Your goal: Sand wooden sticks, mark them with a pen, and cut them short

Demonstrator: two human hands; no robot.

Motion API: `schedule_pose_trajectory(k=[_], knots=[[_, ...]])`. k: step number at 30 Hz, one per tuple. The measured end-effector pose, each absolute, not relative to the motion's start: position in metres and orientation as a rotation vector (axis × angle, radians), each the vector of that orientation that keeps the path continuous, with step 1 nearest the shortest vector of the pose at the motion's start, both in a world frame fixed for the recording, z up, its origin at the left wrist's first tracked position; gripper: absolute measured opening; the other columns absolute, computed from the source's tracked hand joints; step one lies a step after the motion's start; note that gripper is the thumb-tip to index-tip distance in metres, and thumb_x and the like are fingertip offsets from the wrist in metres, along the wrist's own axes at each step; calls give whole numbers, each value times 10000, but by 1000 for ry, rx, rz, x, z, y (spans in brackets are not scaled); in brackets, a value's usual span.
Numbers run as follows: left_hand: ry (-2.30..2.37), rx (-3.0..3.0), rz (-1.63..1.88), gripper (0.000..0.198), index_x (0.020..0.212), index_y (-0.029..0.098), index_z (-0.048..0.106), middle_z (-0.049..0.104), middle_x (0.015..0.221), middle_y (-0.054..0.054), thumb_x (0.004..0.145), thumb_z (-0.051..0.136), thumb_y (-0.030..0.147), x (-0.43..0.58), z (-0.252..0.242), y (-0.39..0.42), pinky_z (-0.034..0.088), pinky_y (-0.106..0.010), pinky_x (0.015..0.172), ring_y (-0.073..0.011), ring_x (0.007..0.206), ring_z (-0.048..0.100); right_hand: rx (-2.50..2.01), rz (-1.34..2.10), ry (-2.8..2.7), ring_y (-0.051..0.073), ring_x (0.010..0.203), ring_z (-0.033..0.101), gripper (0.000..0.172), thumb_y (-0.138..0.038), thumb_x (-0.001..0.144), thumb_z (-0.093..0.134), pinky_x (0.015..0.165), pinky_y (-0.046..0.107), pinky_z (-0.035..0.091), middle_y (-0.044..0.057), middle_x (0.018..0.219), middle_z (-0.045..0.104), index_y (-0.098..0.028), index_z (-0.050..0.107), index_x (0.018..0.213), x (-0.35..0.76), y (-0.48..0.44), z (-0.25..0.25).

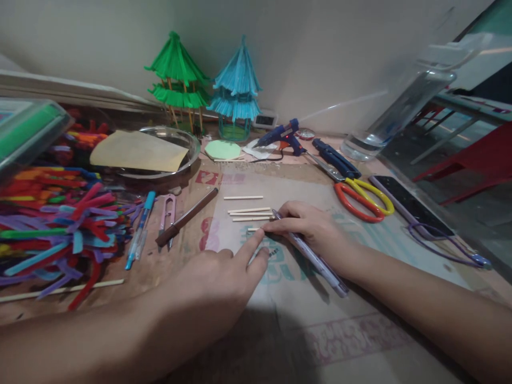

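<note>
My right hand [308, 224] is closed around a pale purple pen [316, 258], its tip pointing away from me near the ends of some sticks. Under my fingertips lies a short thin wooden stick [253, 230], mostly hidden. My left hand [224, 277] reaches in from the left, index finger stretched to that stick and touching the right fingertips; its other fingers are partly bent, apart from the index. Just beyond lie several cut wooden sticks [252, 214], roughly parallel, with a single stick [243, 198] set farther back.
Colourful pipe cleaners [72, 234] fill the left side. A blue pen [140, 232], compass [167, 216] and brown marker [188, 216] lie beside them. Behind stand green [176, 64] and blue [238, 74] pagoda models, a glue gun [282, 136], scissors [360, 200], phone [412, 202] and bottle [404, 109].
</note>
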State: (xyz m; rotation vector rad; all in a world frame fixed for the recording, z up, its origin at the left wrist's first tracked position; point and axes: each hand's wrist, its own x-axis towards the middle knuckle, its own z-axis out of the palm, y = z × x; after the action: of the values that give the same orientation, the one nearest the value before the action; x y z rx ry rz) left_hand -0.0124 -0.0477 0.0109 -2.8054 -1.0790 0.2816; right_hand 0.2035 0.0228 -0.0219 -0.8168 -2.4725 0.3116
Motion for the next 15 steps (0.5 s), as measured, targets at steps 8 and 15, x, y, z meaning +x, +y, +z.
schedule_pose_trajectory(k=[8, 15], knots=[[-1165, -2750, 272, 532, 1319, 150, 574, 627, 1308, -206, 819, 433, 40, -10, 12, -53, 470, -307, 399, -196, 494, 652, -832, 339, -2477, 167, 773, 566, 214, -185, 933, 565, 674, 277, 432, 21, 827, 589, -253, 736, 1041, 203, 22, -22], [-1351, -2794, 39, 491, 1299, 205, 587, 595, 1368, -169, 848, 459, 57, -12, 5, -59, 505, -299, 489, -142, 515, 624, -814, 329, -2483, 162, 770, 569, 217, -204, 950, 538, 681, 276, 447, 22, 818, 591, -255, 731, 1035, 202, 22, -20]])
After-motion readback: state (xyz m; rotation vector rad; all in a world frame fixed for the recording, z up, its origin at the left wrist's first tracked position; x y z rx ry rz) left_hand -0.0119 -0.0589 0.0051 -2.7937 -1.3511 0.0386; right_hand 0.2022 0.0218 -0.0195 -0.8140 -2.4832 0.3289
